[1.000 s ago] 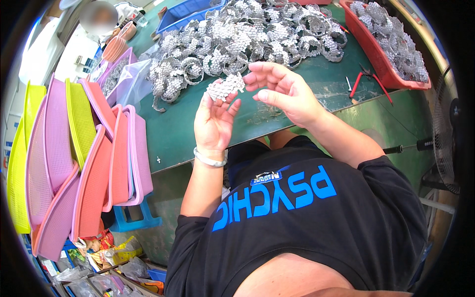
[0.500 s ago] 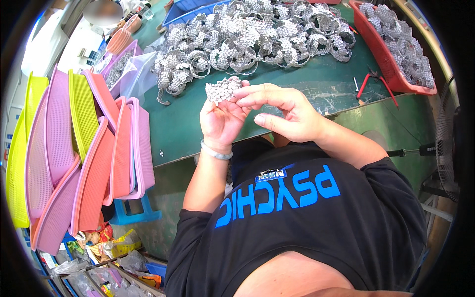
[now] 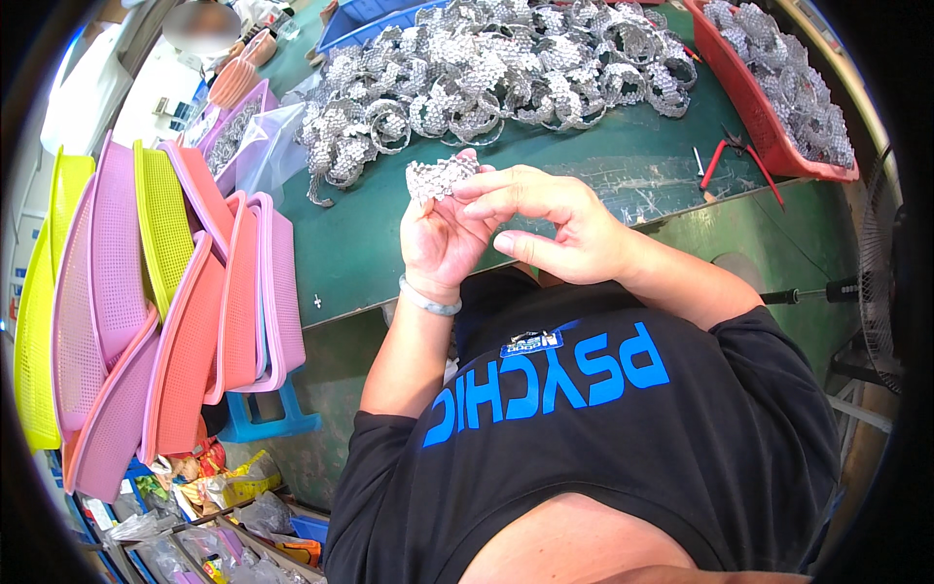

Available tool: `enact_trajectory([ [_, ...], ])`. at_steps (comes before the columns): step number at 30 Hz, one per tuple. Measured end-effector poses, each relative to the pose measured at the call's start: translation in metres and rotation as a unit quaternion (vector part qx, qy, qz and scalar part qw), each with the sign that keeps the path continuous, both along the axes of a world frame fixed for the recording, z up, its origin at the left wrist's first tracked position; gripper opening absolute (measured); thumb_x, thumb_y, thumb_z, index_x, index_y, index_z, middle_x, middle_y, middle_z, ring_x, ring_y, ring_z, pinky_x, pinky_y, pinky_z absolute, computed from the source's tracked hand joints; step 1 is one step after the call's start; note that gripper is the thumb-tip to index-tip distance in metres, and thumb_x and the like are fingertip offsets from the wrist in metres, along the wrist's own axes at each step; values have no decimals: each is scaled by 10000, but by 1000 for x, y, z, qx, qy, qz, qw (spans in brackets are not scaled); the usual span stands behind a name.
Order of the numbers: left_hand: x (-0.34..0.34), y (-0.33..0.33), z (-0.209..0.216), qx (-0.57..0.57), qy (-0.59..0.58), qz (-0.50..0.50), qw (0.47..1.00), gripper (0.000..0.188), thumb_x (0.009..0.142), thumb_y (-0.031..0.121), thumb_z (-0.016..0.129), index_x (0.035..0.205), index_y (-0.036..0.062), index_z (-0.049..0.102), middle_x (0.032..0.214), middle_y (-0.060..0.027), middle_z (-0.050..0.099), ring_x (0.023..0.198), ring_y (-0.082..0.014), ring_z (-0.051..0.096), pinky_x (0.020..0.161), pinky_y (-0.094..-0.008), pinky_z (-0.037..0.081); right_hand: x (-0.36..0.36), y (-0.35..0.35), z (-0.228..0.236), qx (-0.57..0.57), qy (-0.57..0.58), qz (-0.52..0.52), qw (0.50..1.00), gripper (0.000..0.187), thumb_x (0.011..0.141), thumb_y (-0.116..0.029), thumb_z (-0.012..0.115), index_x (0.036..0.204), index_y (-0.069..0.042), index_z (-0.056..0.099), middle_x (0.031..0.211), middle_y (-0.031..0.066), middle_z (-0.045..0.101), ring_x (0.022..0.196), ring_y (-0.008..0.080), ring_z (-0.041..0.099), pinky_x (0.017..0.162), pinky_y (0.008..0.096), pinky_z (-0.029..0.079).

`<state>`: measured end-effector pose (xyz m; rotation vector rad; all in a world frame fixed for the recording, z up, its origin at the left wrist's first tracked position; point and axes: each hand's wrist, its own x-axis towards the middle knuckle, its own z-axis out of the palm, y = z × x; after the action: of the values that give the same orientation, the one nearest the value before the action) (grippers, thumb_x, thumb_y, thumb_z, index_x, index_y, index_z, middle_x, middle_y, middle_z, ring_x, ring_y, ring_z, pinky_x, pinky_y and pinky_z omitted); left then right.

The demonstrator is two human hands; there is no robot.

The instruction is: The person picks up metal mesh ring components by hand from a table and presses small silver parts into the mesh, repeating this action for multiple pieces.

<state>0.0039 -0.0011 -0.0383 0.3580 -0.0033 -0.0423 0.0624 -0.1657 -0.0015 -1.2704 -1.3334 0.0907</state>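
Note:
My left hand point(image 3: 440, 238) is palm up over the table's near edge, its fingers closed around a silver scale-patterned bracelet point(image 3: 440, 179). From the right, my right hand point(image 3: 559, 219) reaches over with its fingers stretched toward the piece. Its index fingertip touches or nearly touches the bracelet's edge, and its thumb stands apart with nothing under it. Some left fingers are hidden behind the bracelet. Beyond my hands lies a large heap of similar silver bracelets point(image 3: 486, 78) on the green table point(image 3: 350, 248).
A red basket point(image 3: 783, 161) of bracelets stands at the right, near red-handled pliers point(image 3: 715, 165). Stacked purple, orange and lime baskets point(image 3: 180, 341) rise at my left above a blue stool point(image 3: 268, 417). Behind the heap is a blue crate point(image 3: 365, 24). A fan point(image 3: 879, 282) stands far right.
My left hand, with the bracelet, has shifted very slightly to the right. My right hand stays close to it in nearly the same pose.

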Motion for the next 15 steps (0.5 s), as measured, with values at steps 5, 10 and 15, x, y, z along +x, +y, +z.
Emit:
enact_trajectory([
  [5,2,1,-1,36,77,9,996,464,921,378,310,1088,-3,515,963,-131,606,844,-243,605,732,-360,508,3,-1,-1,29,92,-3,995,334,719,22,589,1050,-24,580,1117,121,559,914,163,543,804,295,434],
  [10,1,-2,6,212,103,-25,972,486,920,449,314,978,27,547,760,-76,614,553,-186,596,452,-279,492,24,6,11,-1,-147,-124,981,370,734,-28,613,1099,-34,557,1140,86,544,1027,204,524,898,328,390],
  [15,0,-7,8,282,153,19,947,449,905,477,355,861,74,546,600,-36,553,451,-152,536,317,-233,376,33,9,1,-92,3,-12,996,333,770,-82,616,1095,-32,563,1087,79,570,1026,175,517,915,330,372],
])
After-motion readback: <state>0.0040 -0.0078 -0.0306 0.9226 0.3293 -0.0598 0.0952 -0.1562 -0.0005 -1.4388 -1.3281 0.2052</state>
